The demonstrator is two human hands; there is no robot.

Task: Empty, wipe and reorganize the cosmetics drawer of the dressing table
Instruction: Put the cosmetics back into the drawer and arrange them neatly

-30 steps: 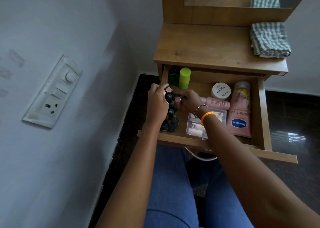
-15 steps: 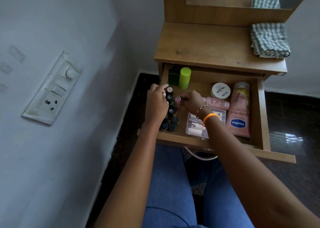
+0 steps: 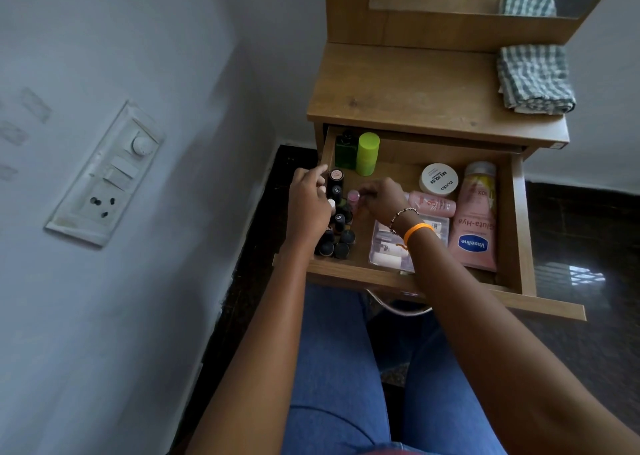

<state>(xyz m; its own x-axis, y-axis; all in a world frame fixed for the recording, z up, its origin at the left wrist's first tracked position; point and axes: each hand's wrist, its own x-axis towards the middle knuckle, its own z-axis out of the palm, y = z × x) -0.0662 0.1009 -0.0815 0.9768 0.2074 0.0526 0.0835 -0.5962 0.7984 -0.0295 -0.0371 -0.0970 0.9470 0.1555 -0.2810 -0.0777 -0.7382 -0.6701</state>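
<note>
The wooden drawer (image 3: 517,219) of the dressing table is pulled out with cosmetics inside. Several black lipstick tubes (image 3: 337,236) stand in a cluster along its left side. My left hand (image 3: 308,205) curls around the upper tubes of that cluster, thumb beside a tube with a pink end (image 3: 336,175). To the right, the fingertips of my right hand (image 3: 381,198) pinch a small pink-capped bottle (image 3: 353,196) next to the cluster. A clear plastic box (image 3: 388,250) lies partly under my right wrist.
At the drawer's back stand a dark green bottle (image 3: 346,150) and a lime-green cylinder (image 3: 367,153). A white jar (image 3: 438,178), a small pink bottle (image 3: 434,204) and a pink Vaseline tube (image 3: 478,222) lie right. A folded checked cloth (image 3: 535,79) rests on the tabletop (image 3: 408,87).
Both hands have stayed at the tube cluster. My right hand has shifted a little with the pink-capped bottle; the left thumb has eased off the pink-ended tube.
</note>
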